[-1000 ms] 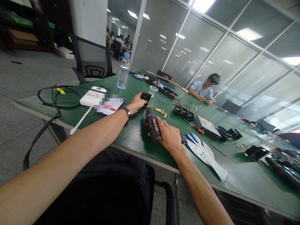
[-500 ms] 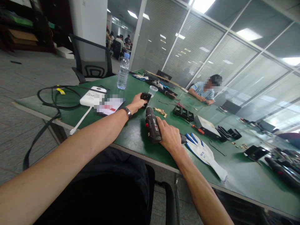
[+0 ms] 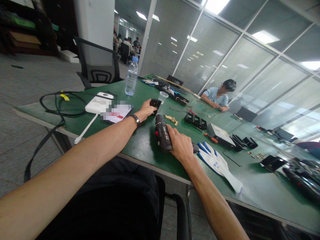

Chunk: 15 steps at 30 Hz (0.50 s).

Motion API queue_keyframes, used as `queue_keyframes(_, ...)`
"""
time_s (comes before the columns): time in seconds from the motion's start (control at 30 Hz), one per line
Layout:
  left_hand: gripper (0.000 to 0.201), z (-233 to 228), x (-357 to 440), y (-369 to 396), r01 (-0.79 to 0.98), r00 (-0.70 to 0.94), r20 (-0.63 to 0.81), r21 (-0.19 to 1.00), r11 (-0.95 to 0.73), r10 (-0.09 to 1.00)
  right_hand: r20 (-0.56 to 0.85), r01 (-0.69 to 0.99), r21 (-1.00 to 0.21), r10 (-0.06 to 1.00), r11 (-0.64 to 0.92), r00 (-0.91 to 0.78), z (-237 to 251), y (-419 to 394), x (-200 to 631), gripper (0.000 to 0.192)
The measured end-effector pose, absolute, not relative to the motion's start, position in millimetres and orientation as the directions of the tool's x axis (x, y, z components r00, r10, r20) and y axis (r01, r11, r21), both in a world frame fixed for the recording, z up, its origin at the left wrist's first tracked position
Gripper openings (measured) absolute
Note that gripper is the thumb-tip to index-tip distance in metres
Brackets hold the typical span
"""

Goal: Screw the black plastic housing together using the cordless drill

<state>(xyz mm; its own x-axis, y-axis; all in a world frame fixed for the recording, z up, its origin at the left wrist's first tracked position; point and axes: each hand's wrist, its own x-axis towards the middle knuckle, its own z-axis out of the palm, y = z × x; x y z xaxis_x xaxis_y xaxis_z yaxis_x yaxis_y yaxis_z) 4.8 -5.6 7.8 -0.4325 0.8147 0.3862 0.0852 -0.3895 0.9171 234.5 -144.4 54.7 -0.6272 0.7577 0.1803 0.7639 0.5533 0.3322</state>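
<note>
Right hand [image 3: 180, 142]: fingers wrap the handle of a black power drill [image 3: 163, 137], its nose pointing away from the wearer.
Left hand [image 3: 147, 109]: fingers grip a small black bracket [image 3: 155, 103] just beyond the drill's tip; whether the two touch is too small to tell.
Brass pieces [image 3: 170, 119]: loosely piled on the green desk [image 3: 140, 141], just right of the drill's nose.
Clear cup [image 3: 163, 96]: stands beyond the drill.
Black frame [image 3: 197, 123]: lies right of the drill, an orange-handled screwdriver [image 3: 211, 137] near it.
White glove [image 3: 217, 164]: lies flat, blue-tipped end beside the drill's base.
Water bottle [image 3: 131, 80]: upright, beyond and left of the drill.
Seated person [image 3: 215, 96]: across the desk, beyond and right of the drill.
</note>
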Motion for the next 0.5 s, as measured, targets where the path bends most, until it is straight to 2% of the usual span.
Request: queue_keyframes(0.5, 0.029, 8.9, 4.4, -6.5, 0.097, -0.422, 0.383, 0.92, -0.378, 0.822, 0.166, 0.763, 0.341, 0.764, 0.548, -0.623, 54.1, -144.5, 235.3, 0.071)
